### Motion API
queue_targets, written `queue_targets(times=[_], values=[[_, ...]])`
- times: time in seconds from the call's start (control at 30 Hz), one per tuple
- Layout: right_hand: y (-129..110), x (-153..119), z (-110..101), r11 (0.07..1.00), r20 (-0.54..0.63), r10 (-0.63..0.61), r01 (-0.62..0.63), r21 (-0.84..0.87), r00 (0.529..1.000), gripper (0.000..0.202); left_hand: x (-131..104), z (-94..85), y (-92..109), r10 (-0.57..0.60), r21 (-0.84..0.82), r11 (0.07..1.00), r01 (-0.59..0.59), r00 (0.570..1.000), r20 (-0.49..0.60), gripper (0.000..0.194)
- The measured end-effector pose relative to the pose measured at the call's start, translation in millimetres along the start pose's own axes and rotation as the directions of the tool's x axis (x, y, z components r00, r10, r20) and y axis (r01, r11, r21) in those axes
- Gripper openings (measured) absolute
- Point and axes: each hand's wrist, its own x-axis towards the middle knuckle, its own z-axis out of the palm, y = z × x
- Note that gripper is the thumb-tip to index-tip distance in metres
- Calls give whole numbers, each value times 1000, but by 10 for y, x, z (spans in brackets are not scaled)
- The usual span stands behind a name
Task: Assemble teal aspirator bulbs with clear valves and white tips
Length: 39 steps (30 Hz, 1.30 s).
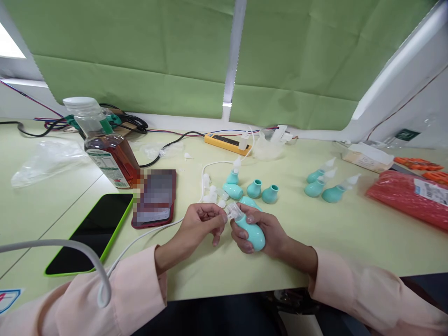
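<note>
Bulb (255, 235) fills the wrapped right hand (275, 228), long axis slanting away leftward; its clear tip (237, 211) points to the left hand (203, 223), narrowed beside it (gripping or not, I cannot tell). Beyond, more bulbs (270, 195) rest on the tabletop (350, 238).

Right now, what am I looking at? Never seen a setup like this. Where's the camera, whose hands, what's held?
There's no machine: these are a person's bare hands. The single picture comes from a camera worn on that person's head, looking forward and down. The right hand holds a teal bulb; the left hand's fingertips are at the clear piece on its neck, though whether they grip it is hard to tell. On the pale table, more teal bulbs lie beyond the hands, and three with clear tips sit farther right. To the left are two phones and a bottle of reddish-brown liquid.
</note>
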Motion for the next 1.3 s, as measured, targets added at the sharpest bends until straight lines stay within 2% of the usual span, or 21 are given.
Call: queue_targets(times=[0.07, 0.13, 0.23, 0.33, 0.4, 0.5, 0.7, 0.83, 0.9, 0.93, 1.0, 1.07, 1.13, 1.2, 1.3], values=[[-47, 0, -42, 994, 41, 63, -66, 82, 997, 14, 11, -16, 16, -86, -106, 990, 94, 993, 76, 12], [-90, 1, -87, 984, 34, 75, -79, 161, 997, 15, 23, -29, 28, -133, -175, 972, 156, 982, 133, 13], [-136, 1, -118, 984, -35, 46, -39, 177, 998, 13, 58, -48, 23, -125, -164, 976, 141, 987, 105, 13], [-140, -3, -80, 999, -92, -11, 14, 34, 996, 12, 108, -72, -17, -34, 76, 996, 39, 997, -72, 14], [-124, -7, -44, 994, -132, -86, 77, -77, 987, 14, 137, -94, -58, 86, 307, 951, -29, 981, -173, 13], [-84, -10, -22, 970, -173, -161, 123, -212, 972, 19, 162, -132, -120, 225, 502, 860, -94, 952, -208, 13], [-21, -21, -29, 840, -192, -236, 101, -534, 953, 26, 167, -163, -173, 287, 552, 825, -118, 930, -230, 21], [3, -52, 9, 755, -252, -256, 30, -655, 933, 24, 122, -129, -117, 319, 483, 860, -162, 910, -264, 22], [27, -75, 31, 653, -263, -334, 21, -757, 905, 22, 72, -98, -72, 342, 477, 854, -207, 915, -215, 24], [41, -88, 42, 580, -234, -382, 35, -814, 894, 21, 43, -80, -53, 345, 515, 828, -223, 926, -154, 25], [62, -114, 62, 437, -128, -439, 87, -895, 889, 19, -12, -44, -29, 318, 639, 729, -244, 948, -1, 26], [65, -135, 79, 369, -47, -418, 123, -921, 907, 16, -52, -16, -28, 273, 715, 646, -268, 955, 112, 30], [47, -144, 92, 416, -34, -347, 122, -901, 937, 16, -69, 0, -42, 225, 681, 678, -277, 960, 166, 36], [18, -141, 100, 570, -57, -251, 100, -816, 966, 20, -64, 8, -60, 150, 545, 804, -238, 968, 202, 42], [-15, -124, 100, 789, -42, -121, 70, -611, 992, 25, -32, 18, -77, -1, 307, 948, -87, 961, 276, 47]])
